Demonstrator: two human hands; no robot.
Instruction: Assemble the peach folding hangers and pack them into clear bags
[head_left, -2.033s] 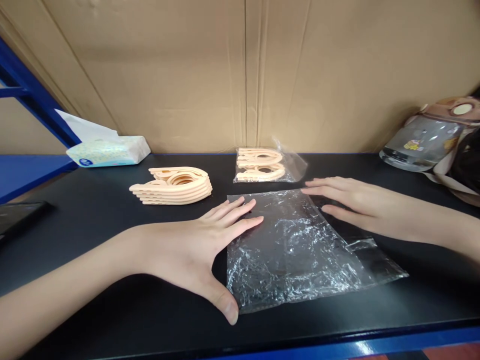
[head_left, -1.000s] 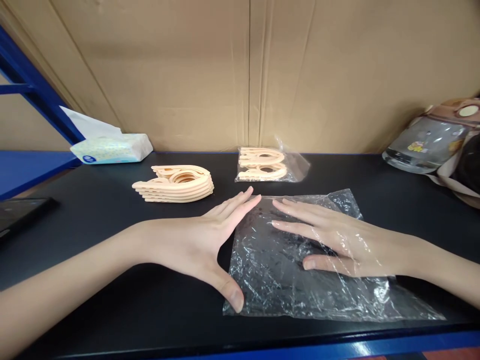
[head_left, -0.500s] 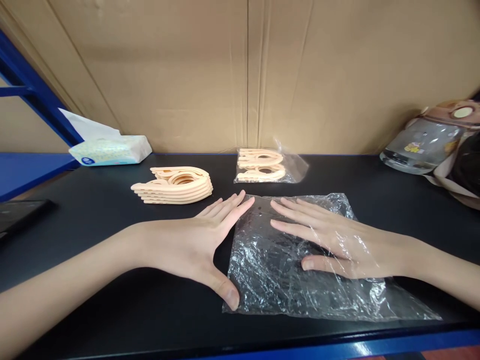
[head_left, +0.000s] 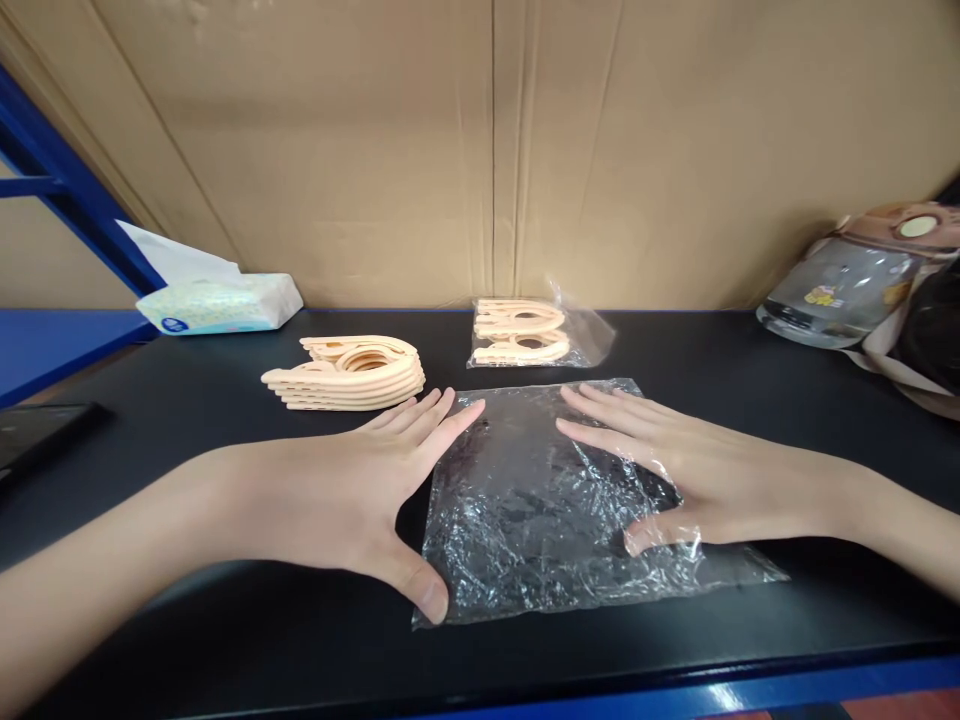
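Note:
A clear crinkled plastic bag [head_left: 525, 510] lies flat on the black table [head_left: 225, 640]. My left hand [head_left: 360, 490] rests flat at its left edge, fingers stretched out, thumb at the bag's near-left corner. My right hand [head_left: 675, 465] lies flat on the bag's right half, fingers spread, and part of it looks covered by the film. A stack of peach plastic hangers [head_left: 349, 372] sits beyond my left hand. A sealed bag of the same hangers [head_left: 525, 333] lies at the back, past the flat bag.
A tissue pack [head_left: 217, 300] stands at the back left beside a blue shelf frame [head_left: 60, 190]. A dark phone [head_left: 37, 432] lies at the far left. A clear water bottle [head_left: 847, 285] lies at the back right. A cardboard wall [head_left: 487, 150] closes the back.
My right hand went from beside the bag into it, palm down, then drew back toward the right. The bag shifted left and lies flatter, and my left hand moved left with its edge.

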